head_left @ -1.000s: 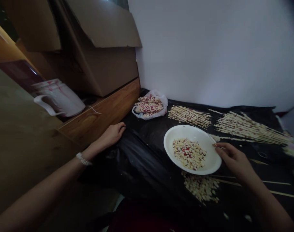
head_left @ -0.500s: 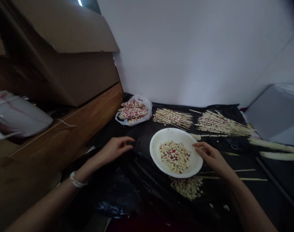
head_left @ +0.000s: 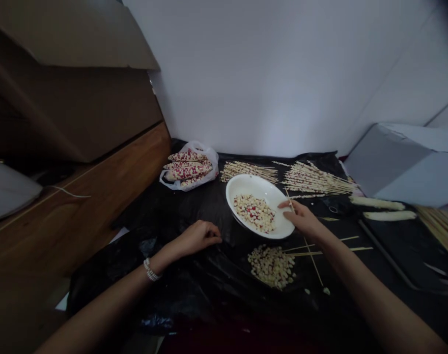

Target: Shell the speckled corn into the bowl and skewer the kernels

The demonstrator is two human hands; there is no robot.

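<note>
A white bowl (head_left: 242,184) holding loose pale and red corn kernels (head_left: 254,212) tilts toward the left. My right hand (head_left: 301,219) is closed at its right rim, thumb and fingers gripping the edge. A thin skewer (head_left: 314,263) also runs through that hand, its upper tip above the rim and its lower end near a loose kernel (head_left: 326,291). Below the bowl, a pile of kernels (head_left: 271,265) lies on the black plastic sheet (head_left: 209,290). My left hand (head_left: 202,236) is left of the bowl, over the sheet, fingers curled in with nothing visible in them.
At the back, a plastic bag (head_left: 212,164) holds several corn cobs (head_left: 189,169). Kernel-threaded skewers lie in two bundles, a left one (head_left: 246,170) and a right one (head_left: 312,179). Bare cobs (head_left: 389,215) lie at right. A cardboard box (head_left: 98,113) stands left, a white box (head_left: 397,162) right.
The bowl has moved up and back off the kernel pile, tilting, with my right hand on it. My left hand has shifted toward the bowl and its fingers have curled. The view has turned slightly right.
</note>
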